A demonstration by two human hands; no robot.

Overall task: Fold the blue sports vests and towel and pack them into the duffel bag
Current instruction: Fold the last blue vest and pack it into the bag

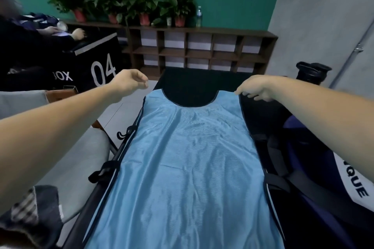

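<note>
Blue vest (188, 157) spread flat on black bench (192, 83).
Flanked by duffel bag (315, 168) at right, cut off by frame edge, and black box (97, 62) marked 04 at left. Pinched at far right shoulder by right hand (255, 89); left hand (129, 83) loosely curled, empty, just above far left shoulder.

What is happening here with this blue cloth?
A person stands over a blue vest that lies flat and unfolded on a black surface. The right hand has its fingers on the vest's far right shoulder. The left hand hovers near the far left one and holds nothing. A duffel bag lies to the right.
</note>
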